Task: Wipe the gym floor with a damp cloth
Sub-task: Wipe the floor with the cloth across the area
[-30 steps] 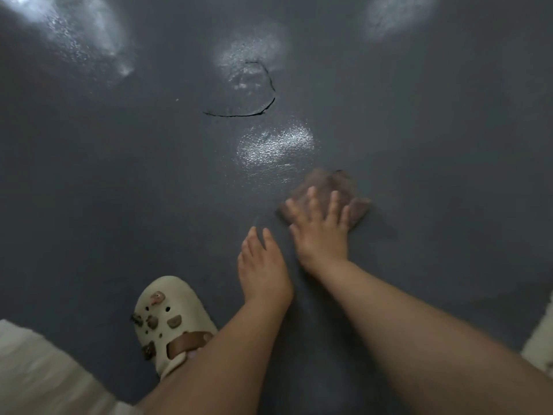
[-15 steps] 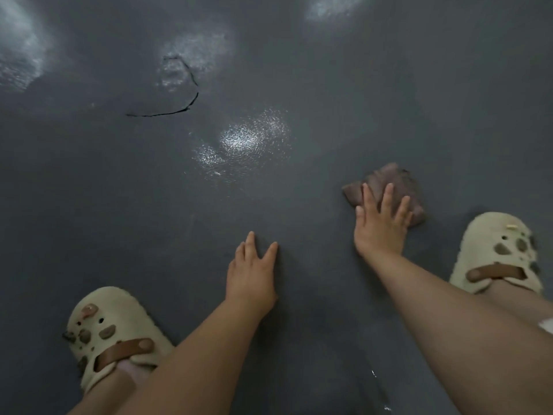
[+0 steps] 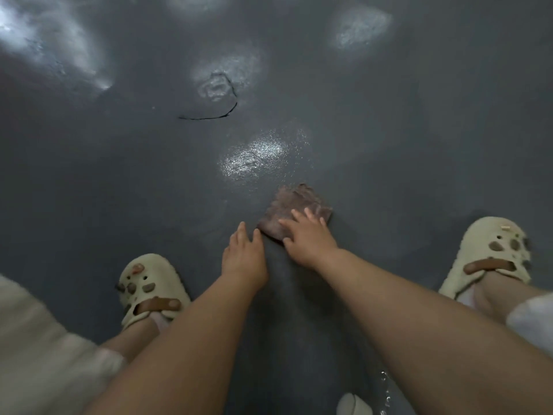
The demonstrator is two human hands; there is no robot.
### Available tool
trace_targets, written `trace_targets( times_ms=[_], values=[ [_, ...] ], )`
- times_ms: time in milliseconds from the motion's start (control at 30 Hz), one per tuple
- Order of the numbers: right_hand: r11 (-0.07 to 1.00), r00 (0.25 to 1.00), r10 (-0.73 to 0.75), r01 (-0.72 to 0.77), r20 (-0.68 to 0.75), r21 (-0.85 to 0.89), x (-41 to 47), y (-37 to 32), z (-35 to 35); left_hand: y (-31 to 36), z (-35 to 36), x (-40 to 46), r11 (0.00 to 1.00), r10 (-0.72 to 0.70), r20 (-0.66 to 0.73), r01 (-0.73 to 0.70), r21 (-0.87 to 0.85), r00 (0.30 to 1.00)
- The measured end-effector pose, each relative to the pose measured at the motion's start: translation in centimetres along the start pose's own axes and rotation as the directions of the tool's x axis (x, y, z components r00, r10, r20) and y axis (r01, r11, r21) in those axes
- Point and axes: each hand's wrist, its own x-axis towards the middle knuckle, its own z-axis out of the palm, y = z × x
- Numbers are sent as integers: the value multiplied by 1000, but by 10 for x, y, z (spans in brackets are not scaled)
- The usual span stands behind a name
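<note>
A folded brown cloth (image 3: 291,206) lies flat on the dark grey gym floor (image 3: 119,181), just ahead of me at the centre. My right hand (image 3: 308,236) presses down on the cloth's near half with straight, spread fingers. My left hand (image 3: 244,256) rests flat on the bare floor beside it, fingertips close to the cloth's left corner. A wet, shiny patch (image 3: 254,157) glints on the floor just beyond the cloth.
My feet in cream clogs stand either side, the left clog (image 3: 149,289) and the right clog (image 3: 490,253). A curved black crack (image 3: 209,116) marks the floor farther ahead. Pale light reflections dot the far floor.
My right hand has slid the cloth leftward, back toward my left hand. The view has swung right, so the crack sits nearer the centre again.
</note>
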Motion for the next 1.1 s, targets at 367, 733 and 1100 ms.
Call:
trace_targets(
  times_ms=[367,733,1100],
  values=[
    [998,974,63,-58,-220,30,-90,-29,-32,22,-22,-77,990,130,-158,-137,-37,979],
    [986,982,117,-96,-151,138,-67,-18,-43,28,-21,-58,991,128,-160,-119,64,979],
    [912,946,323,-302,-35,276,-9,8,-15,42,3,22,966,253,-67,-250,59,965]
  ],
)
